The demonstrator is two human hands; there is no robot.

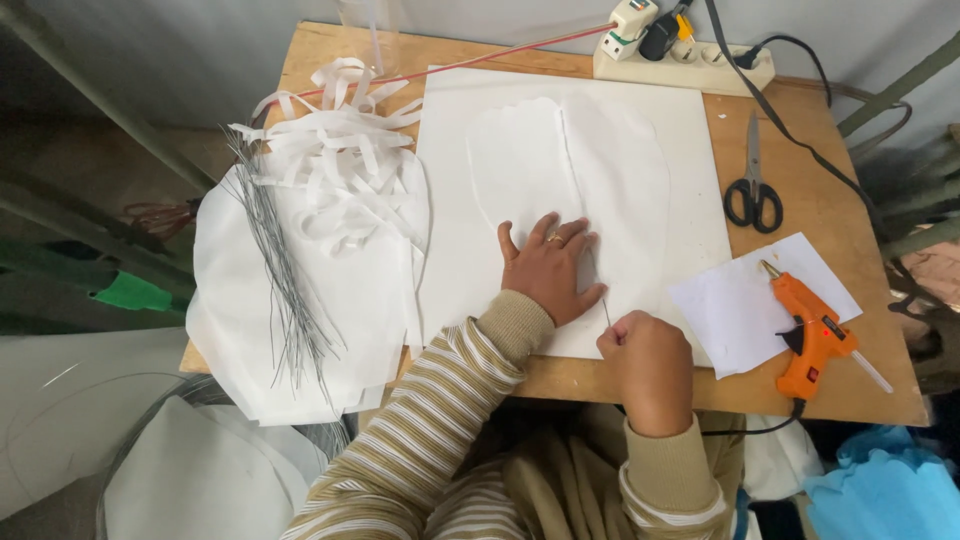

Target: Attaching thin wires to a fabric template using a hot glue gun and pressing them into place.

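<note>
We have our left hand (548,272) spread flat, palm down, on a white petal-shaped piece (565,185) that lies on the big white sheet (450,200). Our right hand (645,350) has its grip pinched closed on a thin wire (600,290), which runs up from the fingers along the middle of the petal, just past the left fingertips. By our reading, we are laying the wire down the petal's centre line while the flat hand keeps the fabric from creeping. The next move calls for holding the wire straight on that line and keeping the cloth smooth beneath it.

Just right of the right-hand grip, the orange glue gun (812,335) rests on a small paper (745,305), nozzle pointing away from us. Beyond it lie the black scissors (753,190), and further up the power strip (685,55). Well to the left of the left hand, a bundle of wires (280,270) lies on stacked white cut-outs, with white strips (335,130) heaped above. No container shows on the counter (850,230); everything lies loose.
</note>
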